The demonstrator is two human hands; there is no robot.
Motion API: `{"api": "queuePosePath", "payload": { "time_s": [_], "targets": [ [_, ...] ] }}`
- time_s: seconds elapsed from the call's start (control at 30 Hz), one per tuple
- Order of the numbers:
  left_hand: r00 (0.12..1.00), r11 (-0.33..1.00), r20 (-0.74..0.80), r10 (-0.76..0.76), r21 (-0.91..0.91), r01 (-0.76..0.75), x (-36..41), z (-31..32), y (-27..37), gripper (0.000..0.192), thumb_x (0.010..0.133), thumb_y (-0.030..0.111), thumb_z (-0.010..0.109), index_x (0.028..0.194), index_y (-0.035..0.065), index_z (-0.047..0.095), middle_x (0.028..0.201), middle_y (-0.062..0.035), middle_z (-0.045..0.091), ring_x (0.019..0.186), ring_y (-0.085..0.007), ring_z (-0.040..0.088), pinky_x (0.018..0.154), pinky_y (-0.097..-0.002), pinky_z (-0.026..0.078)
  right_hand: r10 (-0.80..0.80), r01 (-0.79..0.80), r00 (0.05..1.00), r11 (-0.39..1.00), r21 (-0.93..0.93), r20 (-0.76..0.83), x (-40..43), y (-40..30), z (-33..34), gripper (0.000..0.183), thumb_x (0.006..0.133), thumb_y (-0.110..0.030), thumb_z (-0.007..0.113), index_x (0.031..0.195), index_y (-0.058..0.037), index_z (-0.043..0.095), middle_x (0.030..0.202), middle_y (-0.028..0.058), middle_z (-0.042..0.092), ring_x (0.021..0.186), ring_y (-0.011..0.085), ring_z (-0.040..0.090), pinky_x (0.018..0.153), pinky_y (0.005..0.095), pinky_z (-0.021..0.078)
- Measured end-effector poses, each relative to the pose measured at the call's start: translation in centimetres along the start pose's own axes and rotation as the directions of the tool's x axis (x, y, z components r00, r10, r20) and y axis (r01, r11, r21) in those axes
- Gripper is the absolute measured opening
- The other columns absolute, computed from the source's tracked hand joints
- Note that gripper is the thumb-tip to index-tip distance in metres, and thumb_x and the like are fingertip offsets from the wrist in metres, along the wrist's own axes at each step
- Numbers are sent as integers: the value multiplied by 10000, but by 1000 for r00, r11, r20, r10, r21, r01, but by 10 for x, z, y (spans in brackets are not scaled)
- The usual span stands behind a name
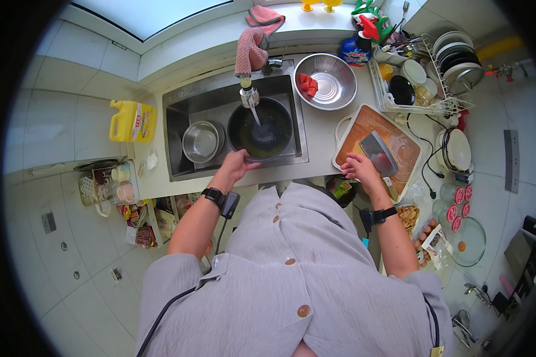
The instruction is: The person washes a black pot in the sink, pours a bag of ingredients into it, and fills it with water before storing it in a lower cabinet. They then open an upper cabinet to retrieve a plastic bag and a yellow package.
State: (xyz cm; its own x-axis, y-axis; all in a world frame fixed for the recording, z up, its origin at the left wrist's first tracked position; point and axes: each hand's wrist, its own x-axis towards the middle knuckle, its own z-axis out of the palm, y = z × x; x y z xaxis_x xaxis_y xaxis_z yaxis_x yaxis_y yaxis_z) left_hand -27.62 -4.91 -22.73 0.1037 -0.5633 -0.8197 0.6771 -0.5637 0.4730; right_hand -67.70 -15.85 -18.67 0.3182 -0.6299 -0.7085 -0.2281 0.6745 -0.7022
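Water runs from the faucet (249,96) into a dark round pan (260,129) in the sink. My left hand (237,166) grips the near rim of that pan. Beside it in the sink sits a small metal bowl (200,142). My right hand (358,167) is over the left edge of a cutting board (362,120) with a white rim, its fingers slightly curled and apart, seemingly holding nothing. Close to these fingers, a cleaver (378,153) lies on the board. Behind the board, a perforated metal bowl (332,85) contains red chunks (308,85) of food.
A yellow jug (134,121) stands left of the sink (174,171). At the back right are a blue spray bottle (356,50) and a loaded dish rack (422,107). Cables (429,167), glass jars (451,193) and eggs (425,232) lie farther right.
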Motion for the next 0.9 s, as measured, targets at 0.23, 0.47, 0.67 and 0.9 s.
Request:
{"api": "queuePosePath", "payload": {
  "time_s": [0.23,0.47,0.67,0.9],
  "targets": [
    [1000,1000,15,15,17,-15,0,3,-2,292,915,-9,397,1162,-159,443,1177,-277,563,1045,-404,627,828,-465,606,3,-2,1000,1000,31,-23,-3,7,-3,443,962,-196,525,1334,32,453,900,95,672,736,152,646,651,258,527],
    [999,999,16,-30,26,29,3,-1,-4,299,910,-12,397,1160,-170,440,1188,-279,560,1032,-403,634,839,-467,603,18,-17,1000,998,58,-19,-1,25,-6,449,953,-171,525,1342,37,444,891,97,661,733,163,643,632,275,524],
    [1000,1000,22,-7,28,7,-5,9,-3,294,904,-14,400,1148,-171,445,1187,-273,558,1038,-402,631,832,-460,607,32,-29,999,997,77,-39,-5,30,-5,453,952,-168,524,1349,33,441,891,96,660,725,160,641,629,272,523],
    [1000,998,28,3,60,-5,-4,1,-6,283,907,-12,399,1138,-170,443,1179,-280,551,1034,-406,628,848,-482,595,29,-25,999,997,78,-41,-8,42,-5,460,950,-205,533,1337,33,457,891,84,670,752,144,649,647,250,519]
  ]
}}
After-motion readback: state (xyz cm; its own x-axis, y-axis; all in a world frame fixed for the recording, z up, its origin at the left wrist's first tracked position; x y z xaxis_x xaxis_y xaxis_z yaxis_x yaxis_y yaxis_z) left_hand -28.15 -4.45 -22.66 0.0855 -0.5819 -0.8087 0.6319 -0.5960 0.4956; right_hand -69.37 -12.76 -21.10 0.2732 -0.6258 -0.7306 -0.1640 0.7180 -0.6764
